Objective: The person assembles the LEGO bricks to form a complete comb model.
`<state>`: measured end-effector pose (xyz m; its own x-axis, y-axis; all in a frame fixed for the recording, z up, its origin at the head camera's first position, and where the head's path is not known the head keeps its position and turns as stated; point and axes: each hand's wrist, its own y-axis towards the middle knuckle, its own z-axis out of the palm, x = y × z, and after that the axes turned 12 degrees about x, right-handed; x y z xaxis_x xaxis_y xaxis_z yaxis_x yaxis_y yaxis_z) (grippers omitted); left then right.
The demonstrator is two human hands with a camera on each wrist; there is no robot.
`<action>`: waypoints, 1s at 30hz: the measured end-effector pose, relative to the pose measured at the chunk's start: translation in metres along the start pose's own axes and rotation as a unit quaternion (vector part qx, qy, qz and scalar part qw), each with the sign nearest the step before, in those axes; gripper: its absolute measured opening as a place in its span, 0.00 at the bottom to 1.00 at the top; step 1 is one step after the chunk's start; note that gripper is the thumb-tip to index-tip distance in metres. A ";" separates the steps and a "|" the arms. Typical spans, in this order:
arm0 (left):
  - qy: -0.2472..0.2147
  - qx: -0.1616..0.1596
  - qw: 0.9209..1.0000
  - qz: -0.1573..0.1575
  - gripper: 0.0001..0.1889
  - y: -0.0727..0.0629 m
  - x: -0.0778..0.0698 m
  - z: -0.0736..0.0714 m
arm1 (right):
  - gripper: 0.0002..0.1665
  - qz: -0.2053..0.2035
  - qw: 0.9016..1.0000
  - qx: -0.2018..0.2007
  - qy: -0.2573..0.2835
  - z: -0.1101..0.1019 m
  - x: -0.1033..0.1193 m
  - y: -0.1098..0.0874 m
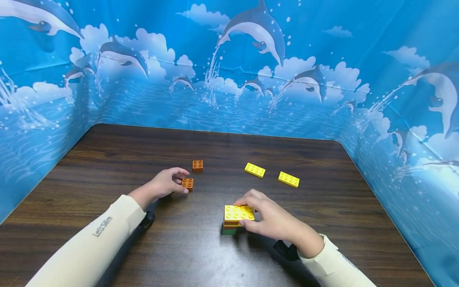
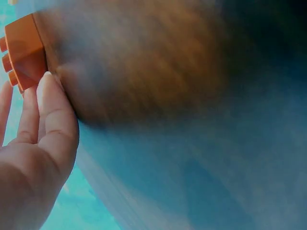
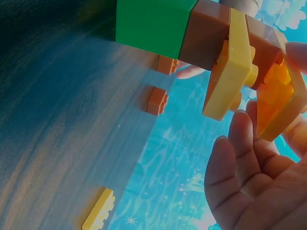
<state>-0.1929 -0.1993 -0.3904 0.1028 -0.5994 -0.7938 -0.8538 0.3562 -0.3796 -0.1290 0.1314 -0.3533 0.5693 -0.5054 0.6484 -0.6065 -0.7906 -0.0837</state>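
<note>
On the table stands a brick stack with a green brick (image 1: 228, 231) at its bottom. Above that, the right wrist view shows a brown brick (image 3: 205, 33), a yellow plate brick (image 3: 225, 81), another brown brick (image 3: 261, 36) and a top yellow brick (image 3: 292, 115). My right hand (image 1: 267, 213) grips the top yellow brick, thumb on the near side and fingers behind. At the left, my left hand (image 1: 166, 183) is around a small orange-brown brick (image 1: 188, 183); the thumb reaches its near side and the index finger stays apart beyond it.
A second orange-brown brick (image 1: 197, 165) lies just behind the left hand's brick. Two yellow plate bricks, a left one (image 1: 255, 170) and a right one (image 1: 289, 179), lie beyond the right hand. A blue dolphin curtain (image 1: 215, 107) borders the dark wooden table (image 1: 143, 143).
</note>
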 end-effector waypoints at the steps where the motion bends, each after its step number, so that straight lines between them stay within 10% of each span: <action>1: 0.003 0.001 1.000 -0.003 0.31 0.001 0.000 0.000 | 0.22 0.001 1.000 0.000 0.000 0.000 0.000 0.000; 30: 0.019 -0.016 1.000 -0.011 0.23 0.008 -0.003 0.006 | 0.22 0.009 1.000 0.007 0.007 0.000 0.001 0.001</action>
<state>-0.1971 -0.1906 -0.3941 0.1033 -0.6346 -0.7659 -0.8678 0.3188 -0.3813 -0.1289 0.1303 -0.3528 0.5502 -0.5155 0.6569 -0.6092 -0.7858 -0.1064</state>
